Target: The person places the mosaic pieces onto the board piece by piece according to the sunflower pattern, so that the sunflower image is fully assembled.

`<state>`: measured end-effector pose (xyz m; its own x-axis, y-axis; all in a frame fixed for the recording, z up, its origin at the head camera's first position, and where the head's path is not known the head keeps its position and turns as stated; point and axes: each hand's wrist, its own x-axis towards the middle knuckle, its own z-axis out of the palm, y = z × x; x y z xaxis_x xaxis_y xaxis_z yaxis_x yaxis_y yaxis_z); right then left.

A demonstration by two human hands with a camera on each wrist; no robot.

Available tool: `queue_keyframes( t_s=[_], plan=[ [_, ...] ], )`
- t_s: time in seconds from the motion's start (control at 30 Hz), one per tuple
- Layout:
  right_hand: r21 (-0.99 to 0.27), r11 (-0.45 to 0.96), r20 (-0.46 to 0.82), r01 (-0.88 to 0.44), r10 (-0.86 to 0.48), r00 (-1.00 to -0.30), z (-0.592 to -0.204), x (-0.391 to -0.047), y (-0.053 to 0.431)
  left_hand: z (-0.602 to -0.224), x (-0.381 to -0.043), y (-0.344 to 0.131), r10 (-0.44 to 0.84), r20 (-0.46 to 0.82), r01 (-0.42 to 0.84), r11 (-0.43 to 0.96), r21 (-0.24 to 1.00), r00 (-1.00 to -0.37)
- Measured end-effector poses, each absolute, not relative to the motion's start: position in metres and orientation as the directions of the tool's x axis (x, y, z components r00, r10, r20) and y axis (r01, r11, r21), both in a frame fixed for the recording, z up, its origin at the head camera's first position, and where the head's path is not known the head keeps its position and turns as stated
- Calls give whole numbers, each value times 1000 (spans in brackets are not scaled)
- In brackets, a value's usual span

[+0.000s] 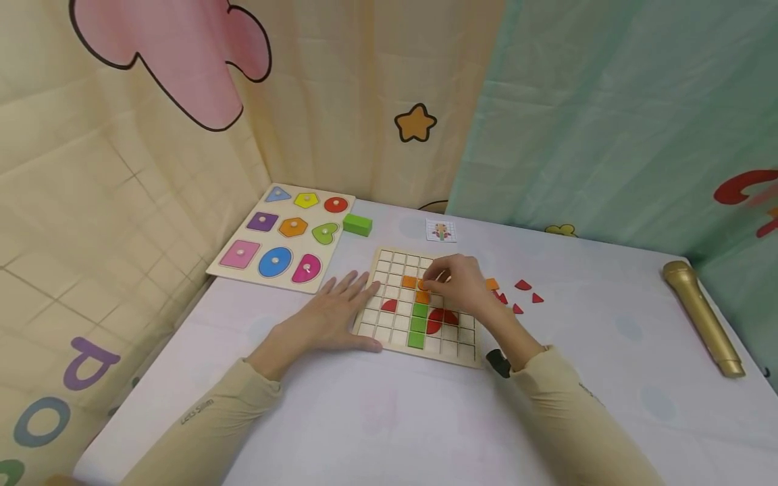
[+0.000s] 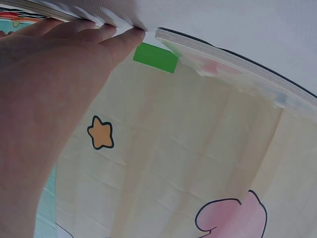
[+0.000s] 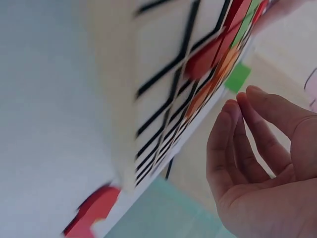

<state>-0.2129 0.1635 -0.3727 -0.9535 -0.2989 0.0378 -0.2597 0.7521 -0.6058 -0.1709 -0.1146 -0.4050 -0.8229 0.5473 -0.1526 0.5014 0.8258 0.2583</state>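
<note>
My left hand (image 1: 331, 317) lies spread at the left side of a wooden grid board (image 1: 371, 331), its thumb and index fingertip at the board's edge. Over the upper middle of the grid, my right hand (image 1: 458, 283) pinches an orange tile (image 1: 423, 285) with thumb and fingertips; fingers partly cover it. In the right wrist view the fingertips of the right hand (image 3: 262, 153) meet, and no tile shows between them. Orange square tiles (image 1: 410, 281) and green tiles (image 1: 419, 310) sit in the grid, along with red rounded tiles (image 1: 434, 321) and a red quarter-circle tile (image 1: 390, 306).
Loose red tiles (image 1: 523, 285) lie right of the board. Behind it are a small pattern card (image 1: 440, 231) and a green block (image 1: 357, 225). A knobbed shape puzzle (image 1: 249, 229) lies at back left, a gold microphone (image 1: 705, 320) at far right. Curtains (image 1: 340, 81) hang behind.
</note>
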Motion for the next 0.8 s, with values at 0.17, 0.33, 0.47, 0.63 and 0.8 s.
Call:
queue_keyframes(
  t_s=[0.17,0.33,0.47,0.63,0.8],
  plan=[
    [-580,793,85,-188,-171,-982,-373,-216,201,-404,-171,-113,540,-155,499,833,240,-827],
    [-538,842,39,-51,-36,-999,-377,-215,228,-404,-170,-113,538,-153,496,834,243,-829],
    [-482,876,-18,20,13,-1000,-379,-215,242,-405,-170,-114,539,-149,497,832,245,-829],
    [-477,878,-63,31,1,-998,-379,-217,252,-406,-171,-114,537,-147,496,834,241,-831],
    [-472,882,-56,18,-10,-998,-379,-222,252,-406,-171,-114,547,-139,505,826,248,-826]
  ],
)
